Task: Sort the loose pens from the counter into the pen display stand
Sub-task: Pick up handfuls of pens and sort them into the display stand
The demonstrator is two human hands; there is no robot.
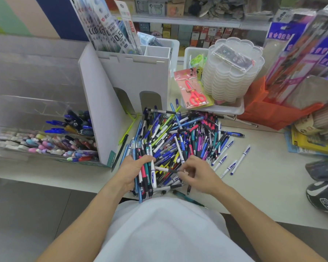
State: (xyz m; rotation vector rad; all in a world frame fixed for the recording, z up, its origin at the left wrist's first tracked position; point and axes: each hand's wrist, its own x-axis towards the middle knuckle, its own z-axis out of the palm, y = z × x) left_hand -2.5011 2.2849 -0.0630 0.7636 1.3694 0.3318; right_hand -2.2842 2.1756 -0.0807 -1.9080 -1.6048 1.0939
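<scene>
A big heap of loose pens in blue, white, pink, teal and black covers the white counter in front of me. My left hand grips a bundle of several pens held roughly upright at the heap's near edge. My right hand pinches a white pen with a black grip that lies sideways, pointing toward the bundle. The clear tiered pen display stand stands at the left, with blue pens and pastel pens in its lower rows.
A white divider box with refill packs stands behind the heap. Packaged red scissors, stacked clear containers and an orange box sit at the back right. A few white pens lie apart at the right. Dark shoes rest at the far right.
</scene>
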